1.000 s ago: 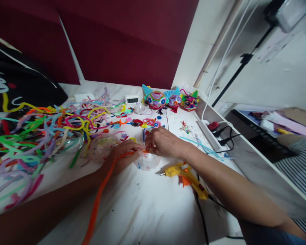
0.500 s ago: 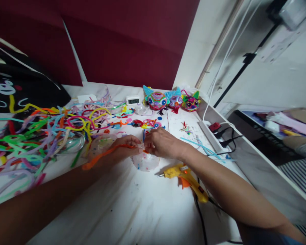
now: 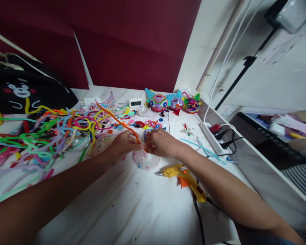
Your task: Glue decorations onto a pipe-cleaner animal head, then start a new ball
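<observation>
1. Nearest the camera, the bare white table (image 3: 142, 211) runs forward between the two forearms.
2. A yellow glue gun (image 3: 181, 172) lies on its side just right of centre. Its nozzle points left and its cord trails toward the camera. It is close under the right wrist, and no hand touches it.
3. A clear plastic dome (image 3: 146, 160), speckled with colour, sits on the table directly below where the fingertips meet.
4. The left hand (image 3: 123, 143) and right hand (image 3: 161, 143) come together above the dome's far edge, fingertips almost touching. Both are clenched in a pinch on the near end of an orange pipe cleaner (image 3: 117, 120).
5. From that pinch the pipe cleaner's long axis slants up and away to the left, over the left hand's side, with its free end raised above the clutter. The left hand is nearer to its length, and the right hand has only the tip.
6. Left of the hands spreads a tangled pile of pipe cleaners (image 3: 40, 136).
7. Farthest back stand a small clock (image 3: 135, 102) and three finished pipe-cleaner faces (image 3: 174, 101).
</observation>
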`<state>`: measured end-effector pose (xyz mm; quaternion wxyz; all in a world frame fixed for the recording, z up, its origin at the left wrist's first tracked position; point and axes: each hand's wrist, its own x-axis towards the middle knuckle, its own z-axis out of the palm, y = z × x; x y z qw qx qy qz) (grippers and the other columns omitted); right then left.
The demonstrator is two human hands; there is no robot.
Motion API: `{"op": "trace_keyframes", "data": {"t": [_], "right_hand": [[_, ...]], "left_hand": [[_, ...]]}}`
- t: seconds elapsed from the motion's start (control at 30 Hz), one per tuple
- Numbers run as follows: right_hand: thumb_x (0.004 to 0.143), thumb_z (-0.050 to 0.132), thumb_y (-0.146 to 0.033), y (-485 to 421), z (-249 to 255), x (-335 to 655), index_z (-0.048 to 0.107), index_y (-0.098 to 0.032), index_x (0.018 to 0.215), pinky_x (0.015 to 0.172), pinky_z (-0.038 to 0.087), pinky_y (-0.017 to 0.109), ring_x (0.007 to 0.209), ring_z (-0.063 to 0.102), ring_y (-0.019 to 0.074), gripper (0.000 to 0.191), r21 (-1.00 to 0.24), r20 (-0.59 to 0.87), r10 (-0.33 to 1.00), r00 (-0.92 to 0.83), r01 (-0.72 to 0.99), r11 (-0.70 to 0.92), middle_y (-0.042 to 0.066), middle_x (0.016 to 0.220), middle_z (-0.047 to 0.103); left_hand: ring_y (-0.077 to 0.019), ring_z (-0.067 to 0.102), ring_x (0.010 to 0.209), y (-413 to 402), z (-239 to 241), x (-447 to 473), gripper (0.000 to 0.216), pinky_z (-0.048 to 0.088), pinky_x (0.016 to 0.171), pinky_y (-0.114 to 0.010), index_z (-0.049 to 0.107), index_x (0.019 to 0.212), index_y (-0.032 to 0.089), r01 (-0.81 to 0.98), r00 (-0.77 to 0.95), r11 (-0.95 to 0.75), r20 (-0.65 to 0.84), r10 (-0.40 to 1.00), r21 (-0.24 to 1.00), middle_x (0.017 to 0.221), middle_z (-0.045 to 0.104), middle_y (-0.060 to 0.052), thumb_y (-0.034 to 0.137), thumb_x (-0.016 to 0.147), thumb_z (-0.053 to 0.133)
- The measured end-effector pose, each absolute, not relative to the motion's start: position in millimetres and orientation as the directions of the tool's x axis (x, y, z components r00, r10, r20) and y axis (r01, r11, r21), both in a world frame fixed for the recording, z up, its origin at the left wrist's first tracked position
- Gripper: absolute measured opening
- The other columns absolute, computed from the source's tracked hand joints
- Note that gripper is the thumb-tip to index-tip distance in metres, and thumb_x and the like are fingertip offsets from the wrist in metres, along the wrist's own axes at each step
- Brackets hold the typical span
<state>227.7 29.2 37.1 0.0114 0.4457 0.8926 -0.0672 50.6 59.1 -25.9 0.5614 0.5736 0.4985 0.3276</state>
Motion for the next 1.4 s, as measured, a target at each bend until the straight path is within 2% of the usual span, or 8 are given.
{"op": "trace_keyframes", "data": {"t": [0.23, 0.43, 0.53, 0.63, 0.8, 1.0, 1.23, 1.4], "right_hand": [[0.090, 0.061, -0.018, 27, 39, 225, 0.077, -0.015, 0.091, 0.075, 0.040, 0.029, 0.088, 0.069, 0.0212, 0.016, -0.071, -0.091, 0.801, -0.592, 0.806, 0.587, 0.012, 0.093, 0.077], [0.093, 0.059, -0.020, 25, 41, 220, 0.077, -0.015, 0.093, 0.079, 0.037, 0.033, 0.093, 0.068, 0.0241, 0.019, -0.009, -0.106, 0.801, -0.590, 0.806, 0.592, 0.013, 0.095, 0.077], [0.093, 0.058, -0.021, 25, 42, 219, 0.076, -0.014, 0.091, 0.080, 0.036, 0.034, 0.094, 0.068, 0.0253, 0.020, 0.017, -0.099, 0.800, -0.592, 0.803, 0.596, 0.014, 0.095, 0.077], [0.093, 0.057, -0.020, 24, 39, 220, 0.076, -0.015, 0.088, 0.079, 0.035, 0.033, 0.092, 0.067, 0.0244, 0.020, 0.027, -0.079, 0.793, -0.604, 0.794, 0.607, 0.013, 0.091, 0.077], [0.094, 0.057, -0.020, 20, 30, 227, 0.075, -0.015, 0.091, 0.080, 0.033, 0.033, 0.095, 0.064, 0.0231, 0.018, 0.049, -0.006, 0.767, -0.641, 0.766, 0.641, 0.010, 0.093, 0.075], [0.099, 0.054, -0.022, 13, 19, 232, 0.073, -0.013, 0.093, 0.080, 0.031, 0.037, 0.095, 0.057, 0.0240, 0.021, 0.116, 0.082, 0.716, -0.693, 0.720, 0.684, 0.010, 0.093, 0.072], [0.104, 0.047, -0.021, 7, 9, 243, 0.071, -0.012, 0.100, 0.080, 0.031, 0.038, 0.092, 0.050, 0.0238, 0.026, 0.197, 0.150, 0.626, -0.766, 0.643, 0.740, 0.010, 0.094, 0.068], [0.105, 0.042, -0.020, 0, -2, 253, 0.068, -0.012, 0.106, 0.083, 0.033, 0.039, 0.094, 0.048, 0.0245, 0.028, 0.210, 0.199, 0.579, -0.791, 0.611, 0.763, 0.010, 0.097, 0.067]], "left_hand": [[-0.0147, 0.061, 0.057, 52, -29, 55, 0.056, 0.045, 0.056, -0.025, 0.050, 0.093, 0.019, 0.254, 0.225, 0.033, -0.092, 0.970, 0.967, 0.061, 0.064, 0.007, 0.035, 0.049, 0.080], [-0.0158, 0.057, 0.051, 61, -38, 46, 0.048, 0.038, 0.048, -0.024, 0.047, 0.089, 0.021, 0.444, 0.239, -0.127, 0.019, 0.971, 0.887, 0.058, 0.062, 0.007, 0.035, 0.055, 0.078], [-0.0141, 0.055, 0.051, 54, -36, 44, 0.030, 0.037, 0.050, -0.024, 0.051, 0.082, 0.021, 0.520, 0.288, -0.292, 0.158, 0.945, 0.802, 0.056, 0.059, 0.007, 0.027, 0.062, 0.073], [-0.0142, 0.059, 0.063, 43, -37, 46, 0.004, 0.043, 0.061, -0.025, 0.059, 0.075, 0.020, 0.523, 0.385, -0.497, 0.329, 0.862, 0.692, 0.067, 0.062, 0.003, 0.019, 0.072, 0.061], [-0.0169, 0.064, 0.087, 32, -51, 46, 0.021, 0.050, 0.080, -0.028, 0.068, 0.085, 0.019, 0.465, 0.486, -0.737, 0.554, 0.676, 0.491, 0.093, 0.068, -0.006, 0.023, 0.092, 0.049], [-0.0175, 0.064, 0.088, 28, -59, 40, 0.027, 0.053, 0.081, -0.029, 0.069, 0.090, 0.017, 0.428, 0.555, -0.849, 0.652, 0.517, 0.308, 0.092, 0.069, -0.008, 0.015, 0.096, 0.043], [-0.0198, 0.064, 0.103, 31, -76, 34, 0.030, 0.055, 0.094, -0.033, 0.068, 0.111, 0.017, 0.405, 0.550, -0.888, 0.718, 0.426, 0.217, 0.107, 0.069, -0.010, 0.009, 0.093, 0.044], [-0.0203, 0.064, 0.104, 35, -84, 33, 0.040, 0.055, 0.097, -0.036, 0.063, 0.126, 0.017, 0.370, 0.552, -0.909, 0.741, 0.383, 0.195, 0.112, 0.069, -0.011, 0.006, 0.092, 0.046]]}}
